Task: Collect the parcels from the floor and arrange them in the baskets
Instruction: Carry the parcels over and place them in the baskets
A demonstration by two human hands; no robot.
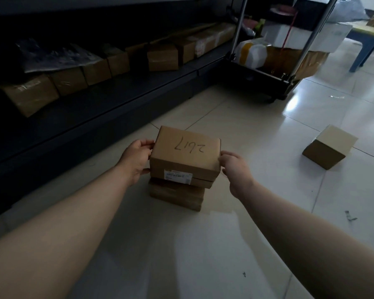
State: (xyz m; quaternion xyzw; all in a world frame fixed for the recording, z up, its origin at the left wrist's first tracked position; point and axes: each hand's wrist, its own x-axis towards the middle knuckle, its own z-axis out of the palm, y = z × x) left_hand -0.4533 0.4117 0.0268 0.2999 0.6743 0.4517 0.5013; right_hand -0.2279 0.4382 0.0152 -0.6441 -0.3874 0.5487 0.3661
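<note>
A brown cardboard parcel (186, 153) is held between both hands, low over the tiled floor (257, 130). It is a flat, rectangular box with a lid-like upper part. Dark handwritten marks are seen on its top face, and a white printed label (178, 176) is stuck on the side that faces the camera. The print on the label is too small to be read.

The left short side of the parcel is gripped by the left hand (136, 162), with the thumb laid at the upper edge and the fingers curled at the lower edge. The right side is pinched by the right hand (235, 169), whose fingers are bent against the upper corner.

The parcel is directly over a small stack of darker boxes (177, 195) which stands on the floor. It cannot be told whether it rests on the stack or not.

A second cardboard box (330, 146) lies alone on the floor, well apart to the right. To the left, a row of parcels is seen on a dark low shelf (117, 91). A loaded black cart (266, 80) stands behind.
</note>
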